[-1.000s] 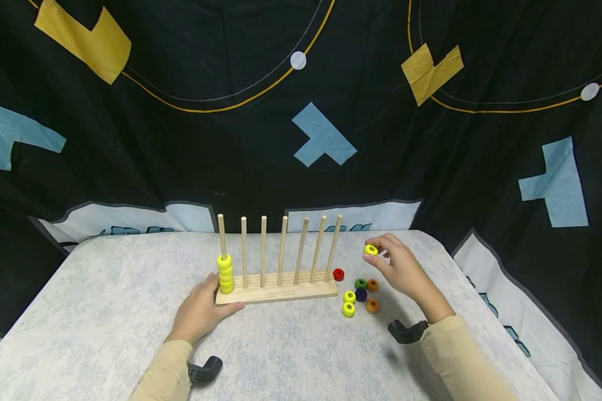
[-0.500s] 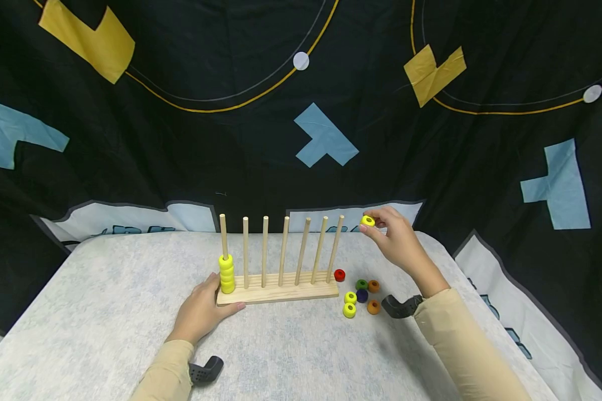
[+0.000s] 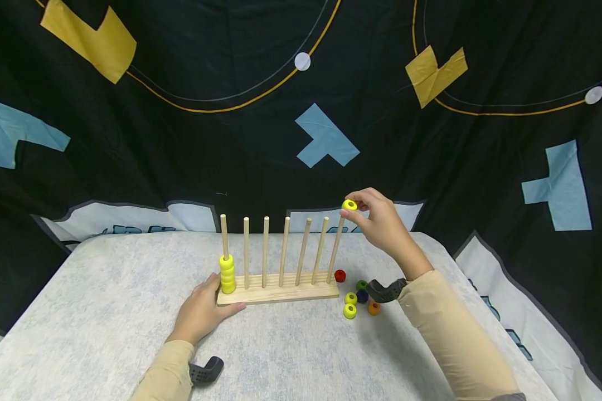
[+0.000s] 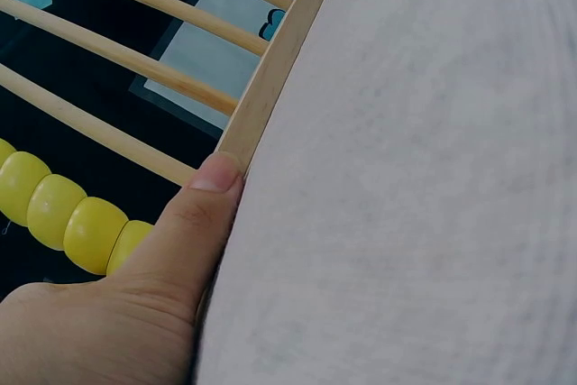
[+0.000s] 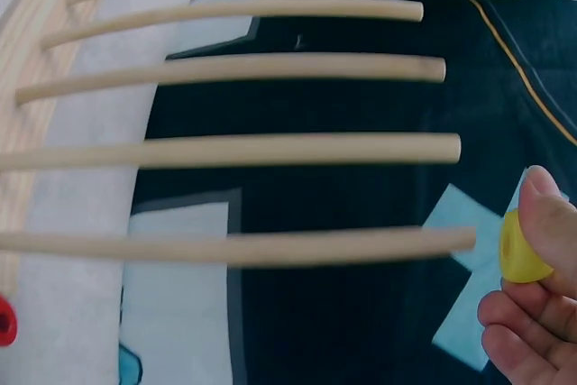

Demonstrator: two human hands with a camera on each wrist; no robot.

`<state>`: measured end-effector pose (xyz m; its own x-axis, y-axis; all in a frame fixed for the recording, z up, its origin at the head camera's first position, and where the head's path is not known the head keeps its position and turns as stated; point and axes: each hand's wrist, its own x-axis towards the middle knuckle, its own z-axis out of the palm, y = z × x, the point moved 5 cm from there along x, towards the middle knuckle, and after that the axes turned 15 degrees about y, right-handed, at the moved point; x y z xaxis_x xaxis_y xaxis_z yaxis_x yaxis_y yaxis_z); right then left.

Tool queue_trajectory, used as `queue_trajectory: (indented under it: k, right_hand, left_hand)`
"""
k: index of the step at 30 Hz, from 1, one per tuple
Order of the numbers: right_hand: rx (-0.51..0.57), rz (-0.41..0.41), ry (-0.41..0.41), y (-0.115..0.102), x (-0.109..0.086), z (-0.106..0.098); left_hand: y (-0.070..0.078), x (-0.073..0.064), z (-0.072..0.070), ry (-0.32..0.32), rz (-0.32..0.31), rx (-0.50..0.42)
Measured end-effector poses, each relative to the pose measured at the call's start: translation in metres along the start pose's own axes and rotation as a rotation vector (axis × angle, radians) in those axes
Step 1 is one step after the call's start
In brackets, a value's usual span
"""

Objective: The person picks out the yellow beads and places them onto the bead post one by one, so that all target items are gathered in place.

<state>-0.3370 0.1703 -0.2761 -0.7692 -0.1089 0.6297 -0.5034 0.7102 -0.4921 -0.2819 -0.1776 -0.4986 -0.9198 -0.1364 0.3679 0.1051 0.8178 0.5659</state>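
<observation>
A wooden peg rack (image 3: pixel 281 296) with a row of several upright pegs stands on the table. My left hand (image 3: pixel 197 313) grips its left end, the thumb (image 4: pixel 194 214) lying along the front edge of the base. Several yellow beads (image 3: pixel 227 274) are stacked on the leftmost peg. Thumb and fingers of my right hand (image 3: pixel 383 225) pinch another yellow bead (image 3: pixel 349 205) at the top of the rightmost peg (image 3: pixel 336 248). In the right wrist view this bead (image 5: pixel 523 252) is just off the peg's tip, its hole towards it.
Loose beads lie right of the rack: a red bead (image 3: pixel 340 275), two yellow beads (image 3: pixel 350 311), a green bead (image 3: pixel 362 284), a dark blue bead (image 3: pixel 363 296) and an orange bead (image 3: pixel 374 308). A black cloth (image 3: pixel 261 156) hangs behind the table (image 3: pixel 281 356).
My right hand has lifted the yellow bead from above the loose beads and carried it up and left to the rightmost peg's top. The left hand keeps its grip on the rack.
</observation>
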Motion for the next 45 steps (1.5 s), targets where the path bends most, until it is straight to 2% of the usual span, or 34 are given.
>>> queue_trajectory:
  k: [17, 34, 45]
  right_hand:
    - [0.067, -0.124, -0.061, -0.057, 0.020, 0.044]
    - [0.087, -0.204, -0.137, -0.117, 0.024, 0.096]
    - [0.138, -0.262, -0.178, -0.150, 0.019, 0.124]
  left_hand:
    - [0.003, -0.002, -0.002, -0.005, -0.001, 0.007]
    - [0.004, -0.001, -0.002, -0.016, -0.002, 0.012]
    - [0.004, -0.001, -0.003, -0.011, 0.004, 0.011]
